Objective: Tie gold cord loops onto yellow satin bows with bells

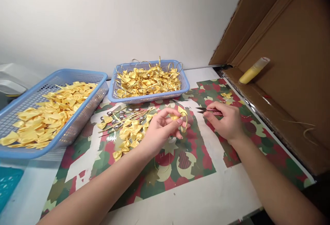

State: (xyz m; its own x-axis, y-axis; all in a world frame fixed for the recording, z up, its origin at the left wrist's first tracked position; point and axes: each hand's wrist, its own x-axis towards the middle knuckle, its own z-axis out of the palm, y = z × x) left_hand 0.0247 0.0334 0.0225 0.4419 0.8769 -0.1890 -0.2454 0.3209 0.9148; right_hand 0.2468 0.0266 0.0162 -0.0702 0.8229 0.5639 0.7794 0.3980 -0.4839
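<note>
My left hand (165,125) pinches a yellow ribbon bow (182,110) with a looped gold cord between thumb and fingers, above the middle of the patterned sheet. To its right, my right hand (223,119) is closed around small thread snips (202,110) with dark pointed blades and a pinkish handle; the blades point left toward the bow and are apart from it. Beside my left hand lies a loose pile of yellow bows (131,132). Behind that pile are gold cords (126,120) and several shiny dark metallic bells or beads (121,115).
A blue basket (149,99) at the back holds bows with gold cords. Another blue basket (59,146) on the left holds plain bows. Cardboard (288,63) walls the right side, with a yellow glue-like tube (254,71) on its ledge. One bow (227,95) lies at the right.
</note>
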